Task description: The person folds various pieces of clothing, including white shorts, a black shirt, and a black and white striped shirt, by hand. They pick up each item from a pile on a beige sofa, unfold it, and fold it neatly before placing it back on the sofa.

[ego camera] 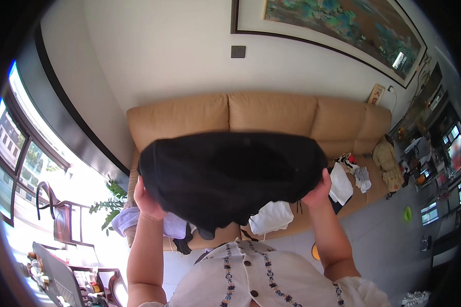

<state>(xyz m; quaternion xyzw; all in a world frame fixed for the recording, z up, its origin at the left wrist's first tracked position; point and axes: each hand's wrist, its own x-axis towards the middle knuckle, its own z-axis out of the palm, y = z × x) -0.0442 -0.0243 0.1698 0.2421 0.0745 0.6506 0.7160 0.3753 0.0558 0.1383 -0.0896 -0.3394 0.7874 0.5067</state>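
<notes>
A black cloth garment (223, 172) is stretched wide in the air in front of me. My left hand (148, 201) grips its left side, and my right hand (319, 188) grips its right side; the fingers are partly hidden by the fabric. The lower edge hangs loose and uneven. Behind it, on the tan sofa (271, 114), lie a folded white cloth (272, 218), a lavender cloth (174, 225) near my left forearm, and another white cloth (341, 184) to the right of my right hand. What kind of garment the black one is, I cannot tell.
More small clothes (362, 177) and a patterned beige item (387, 165) lie at the sofa's right end. A leafy plant (113, 203) and a dark-framed chair (63, 222) stand on the left. A framed picture (342, 32) hangs above. A green object (407, 214) is on the tiled floor.
</notes>
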